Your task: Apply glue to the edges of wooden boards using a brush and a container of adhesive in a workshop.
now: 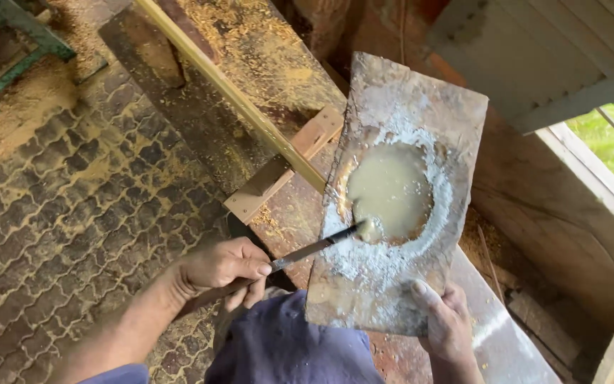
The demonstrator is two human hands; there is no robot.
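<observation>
— How are the hands placed?
— The left hand is closed around a thin blade; the board is gripped at its near edge by the right hand.
— And the paste?
— Pooled mid-board, touched by the blade tip.

Two hands show, a left hand and a right hand, with one blade, one flat board bearing one pool of pale paste, one yellow strip and one short wooden block.
</observation>
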